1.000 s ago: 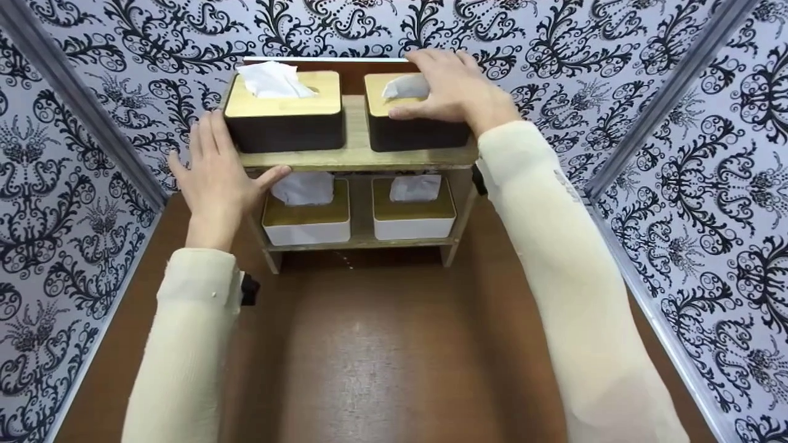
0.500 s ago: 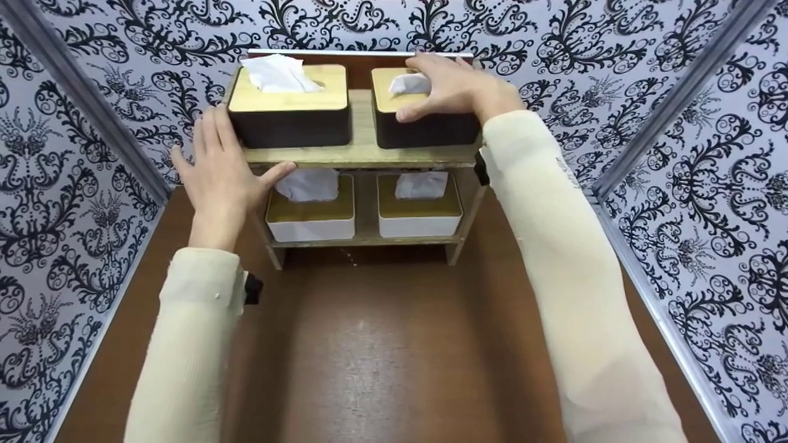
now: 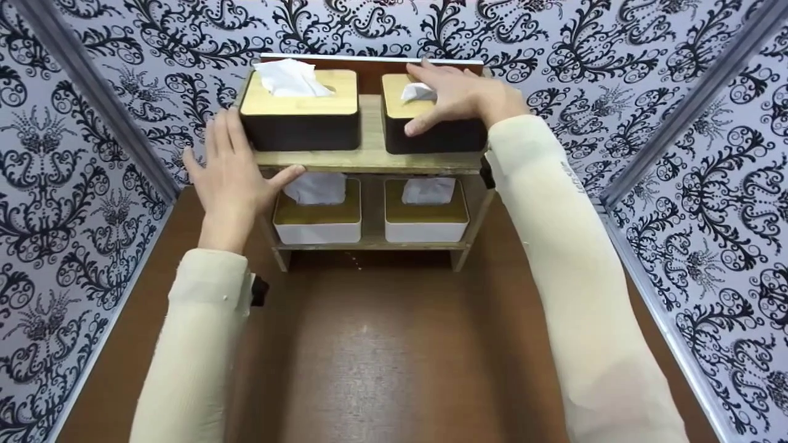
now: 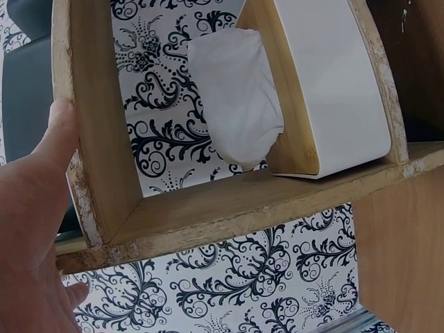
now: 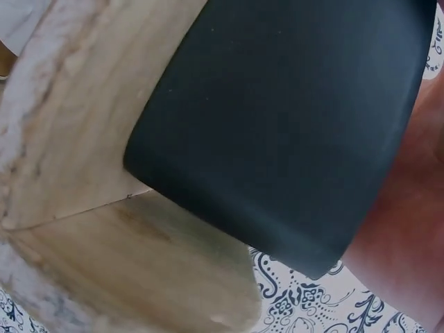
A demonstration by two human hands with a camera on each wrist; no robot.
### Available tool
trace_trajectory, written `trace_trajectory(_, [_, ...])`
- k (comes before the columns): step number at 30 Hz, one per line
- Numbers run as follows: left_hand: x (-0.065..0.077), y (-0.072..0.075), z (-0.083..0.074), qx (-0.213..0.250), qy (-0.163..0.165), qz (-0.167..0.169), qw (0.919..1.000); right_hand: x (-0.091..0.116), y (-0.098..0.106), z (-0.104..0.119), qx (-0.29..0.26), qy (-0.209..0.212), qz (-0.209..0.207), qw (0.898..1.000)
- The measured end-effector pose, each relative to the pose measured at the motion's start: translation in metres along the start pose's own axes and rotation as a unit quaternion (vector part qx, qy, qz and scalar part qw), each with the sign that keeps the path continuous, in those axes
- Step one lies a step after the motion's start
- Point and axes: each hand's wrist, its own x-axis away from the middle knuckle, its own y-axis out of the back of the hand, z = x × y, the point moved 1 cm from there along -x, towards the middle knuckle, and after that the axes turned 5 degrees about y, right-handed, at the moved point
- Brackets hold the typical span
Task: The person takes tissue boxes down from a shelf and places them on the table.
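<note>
A two-tier wooden shelf [image 3: 369, 161] bears two dark tissue boxes with pale wooden lids on top. My left hand [image 3: 231, 175] rests against the shelf's left end, beside the left dark tissue box [image 3: 301, 132]. Its fingers are straight; in the left wrist view its thumb [image 4: 59, 135] lies on the top board's edge. Spread over the right dark tissue box [image 3: 403, 143] is my right hand [image 3: 458, 95], thumb extended before the front face and fingers towards the back. It covers the lid's right part. The right wrist view shows that hand close along the box's side.
On the lower tier stand two white tissue boxes, a left one [image 3: 317, 232] and a right one [image 3: 426, 231], each with tissue sticking out. Patterned walls [image 3: 695, 215] enclose three sides. Brown floor [image 3: 369, 344] lies in front of the shelf.
The head view has shifted, so the shelf appears farther right. My right thumb has moved down from the lid to before the box's front. The boxes and left hand keep their places on the shelf.
</note>
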Motion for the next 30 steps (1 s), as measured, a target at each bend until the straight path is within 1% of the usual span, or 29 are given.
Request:
trace_trajectory(7, [0.0,-0.001,-0.002,0.003,-0.001,0.0,1.0,-0.001,0.002,0.003,0.012,0.008,0.014,1.0])
trace_trajectory(9, [0.001,-0.001,-0.003,0.002,-0.002,-0.001,1.0,-0.002,0.003,0.004,0.012,0.005,0.017,1.0])
trace_trajectory(17, [0.001,-0.001,-0.003,0.0,-0.003,-0.004,1.0,-0.002,0.003,0.01,-0.012,-0.006,0.007,1.0])
trace_trajectory(24, [0.001,0.001,-0.001,-0.003,-0.004,-0.007,1.0,0.001,0.004,0.017,0.017,0.003,0.0,1.0])
trace_trajectory(30, [0.001,0.002,0.0,0.005,0.0,0.001,1.0,0.004,0.004,0.022,0.006,-0.008,0.013,1.0])
